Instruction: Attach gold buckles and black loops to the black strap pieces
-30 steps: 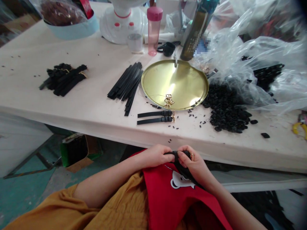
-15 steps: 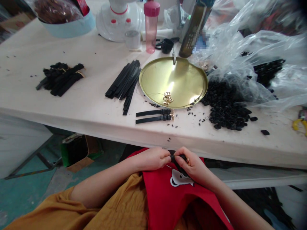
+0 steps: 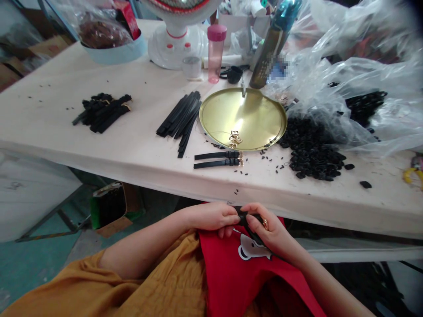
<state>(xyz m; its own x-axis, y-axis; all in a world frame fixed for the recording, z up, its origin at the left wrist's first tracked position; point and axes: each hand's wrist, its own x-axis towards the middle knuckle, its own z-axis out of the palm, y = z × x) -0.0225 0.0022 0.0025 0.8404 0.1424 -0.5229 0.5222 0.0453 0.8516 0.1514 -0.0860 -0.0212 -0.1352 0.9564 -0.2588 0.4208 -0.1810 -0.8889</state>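
Note:
Over my lap, just below the table edge, my left hand (image 3: 222, 219) and my right hand (image 3: 267, 226) meet at a black strap (image 3: 243, 219). The left thumb and fingers pinch one end of it. My right fingers are closed around the strap, which runs down beneath the palm. A gold-coloured metal piece (image 3: 265, 224) shows at the right fingers; whether it is a buckle or a ring I cannot tell. On the table ahead lie two finished-looking black straps with gold buckles (image 3: 218, 164), side by side.
A gold-coloured tray (image 3: 257, 114) holds several gold buckles (image 3: 235, 139). Black strips (image 3: 180, 116) lie left of it, bundled straps (image 3: 102, 112) farther left. A heap of black loops (image 3: 310, 149) spills beside a clear plastic bag (image 3: 350, 110). A pink bottle (image 3: 215, 55) stands behind.
The view has tilted up slightly and shifted left, so the table things sit farther right and lower. Both hands stay at the strap; the left fingers have spread a little beneath it.

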